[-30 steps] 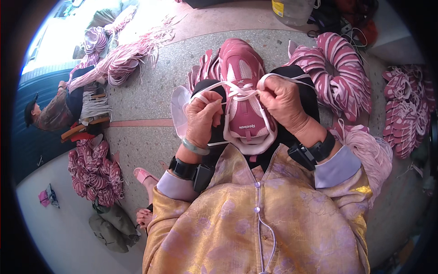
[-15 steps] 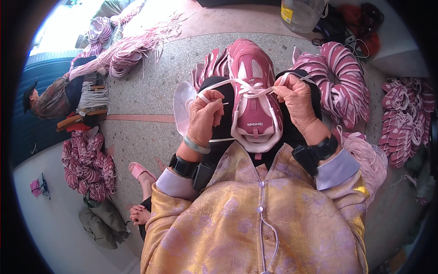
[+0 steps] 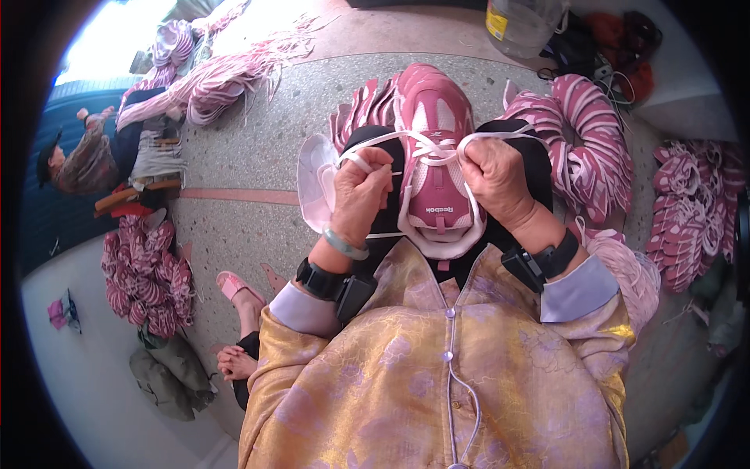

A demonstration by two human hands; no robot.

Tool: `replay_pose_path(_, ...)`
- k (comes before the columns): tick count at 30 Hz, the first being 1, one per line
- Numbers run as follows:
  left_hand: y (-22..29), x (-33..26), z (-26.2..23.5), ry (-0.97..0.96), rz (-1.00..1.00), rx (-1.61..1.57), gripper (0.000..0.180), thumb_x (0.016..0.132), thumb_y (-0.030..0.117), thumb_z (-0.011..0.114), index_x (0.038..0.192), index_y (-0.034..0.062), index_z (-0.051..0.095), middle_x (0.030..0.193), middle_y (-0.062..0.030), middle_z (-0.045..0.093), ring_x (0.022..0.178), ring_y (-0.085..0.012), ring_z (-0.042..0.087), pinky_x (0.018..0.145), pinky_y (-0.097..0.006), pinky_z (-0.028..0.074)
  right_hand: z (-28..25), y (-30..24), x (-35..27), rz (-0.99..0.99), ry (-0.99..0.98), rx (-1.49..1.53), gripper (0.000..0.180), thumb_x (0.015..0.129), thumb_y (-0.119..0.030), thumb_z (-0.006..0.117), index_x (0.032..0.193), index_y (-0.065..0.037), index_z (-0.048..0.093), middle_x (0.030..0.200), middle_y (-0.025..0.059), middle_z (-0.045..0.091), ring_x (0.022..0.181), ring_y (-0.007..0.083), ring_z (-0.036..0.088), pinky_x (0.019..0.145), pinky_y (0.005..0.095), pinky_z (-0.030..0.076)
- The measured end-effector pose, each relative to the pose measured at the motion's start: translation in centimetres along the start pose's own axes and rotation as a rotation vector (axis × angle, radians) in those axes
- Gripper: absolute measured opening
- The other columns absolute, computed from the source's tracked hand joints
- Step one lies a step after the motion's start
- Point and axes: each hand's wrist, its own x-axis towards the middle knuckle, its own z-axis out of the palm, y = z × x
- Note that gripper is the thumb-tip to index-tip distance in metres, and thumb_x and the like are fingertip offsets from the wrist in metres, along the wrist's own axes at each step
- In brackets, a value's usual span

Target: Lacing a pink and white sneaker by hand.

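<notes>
A pink and white shoe upper (image 3: pixel 436 187) lies across my lap, its open heel end toward me. White shoelace (image 3: pixel 428 145) crosses in a loose knot over its eyelets. To the left of the upper, my left hand (image 3: pixel 359 195) is closed on one lace end, and a short tip sticks out by the fingers. On the opposite side my right hand (image 3: pixel 500 176) is curled round the other end, close to the knot. The lace runs between both hands, and some slack loops over my right hand toward my dark trouser leg.
Stacked pink uppers (image 3: pixel 363 113) lie just beyond my knee, with a coiled stack (image 3: pixel 590 144) at right. Pale laces (image 3: pixel 625 273) hang by my right elbow. A white shell-like piece (image 3: pixel 312 176) sits left of my knee. A person (image 3: pixel 86 160) sits far left; a clear jug (image 3: pixel 523 27) stands beyond.
My right hand has turned, its fingers closing near the knot. My left hand has shifted slightly right and tipped over. The person at far left has raised a hand.
</notes>
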Motion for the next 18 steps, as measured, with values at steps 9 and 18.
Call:
replay_pose_path(9,-1.9,2.6,1.3,-0.01,0.178,0.14,0.004,0.082,0.005,0.053,0.084,0.0067,0.056,0.063,0.004,0.05,0.049,-0.0023,0.044,0.042,-0.016,0.036,-1.0,-0.5,-1.7,0.69,-0.13,0.407,0.019,0.076,-0.014,0.066,0.083,0.001,0.056,0.066,0.0066,0.058,0.059,0.0073,0.054,0.053,0.0235,0.044)
replay_pose_path(18,-1.5,3.5,1.2,-0.089,0.146,0.133,0.005,0.075,0.001,0.056,0.078,0.0047,0.058,0.061,0.0035,0.051,0.049,-0.0022,0.044,0.042,-0.017,0.035,-2.7,-1.5,-1.9,0.684,-0.285,0.359,0.035,0.071,-0.01,0.068,0.1,0.002,0.052,0.077,0.0028,0.055,0.066,0.0076,0.053,0.061,0.0209,0.046)
